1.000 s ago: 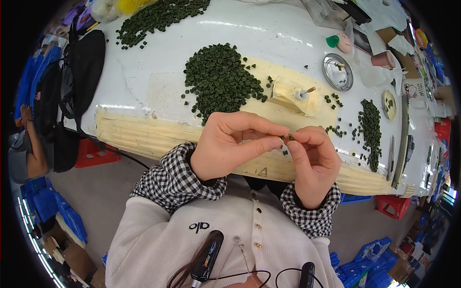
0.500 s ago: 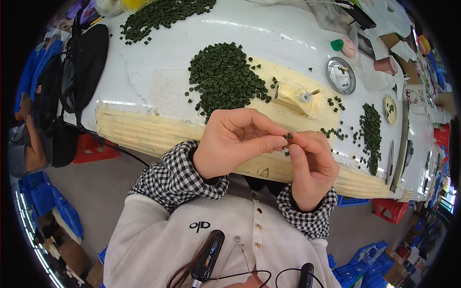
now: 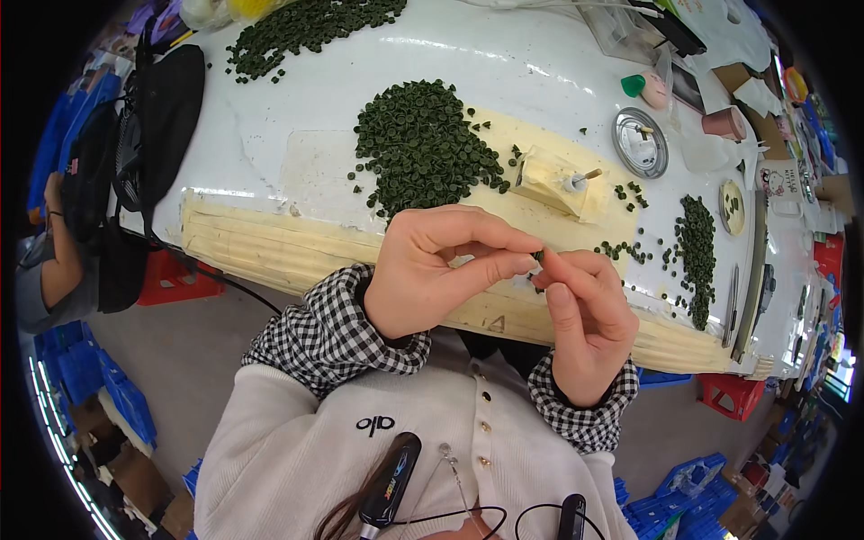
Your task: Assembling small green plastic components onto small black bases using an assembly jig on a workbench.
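At the front edge of the table, my left hand (image 3: 441, 270) pinches a small dark green cap-shaped piece (image 3: 537, 256) between thumb and forefinger. My right hand (image 3: 589, 319) meets it from the right, its forefinger tip at the piece and the thumb a little apart from it. The other right fingers curl in, and what they hold, if anything, is hidden. Behind my hands lies a large heap of the same dark green pieces (image 3: 418, 148). Just beyond my right hand stands a cream-coloured block (image 3: 549, 180) with a short peg (image 3: 587, 175) sticking out.
More green pieces lie in a far heap (image 3: 306, 31) and a narrow heap (image 3: 695, 256) at right. A round metal dish (image 3: 640, 142), a small yellowish dish (image 3: 731, 207), tweezers (image 3: 733, 301) and a paper cup (image 3: 724, 124) are on the right. A black bag (image 3: 166, 126) hangs at left.
My right hand has shifted slightly right and down, its thumb further from the piece. My left hand has hardly moved. At far left, another person's arm has shifted.
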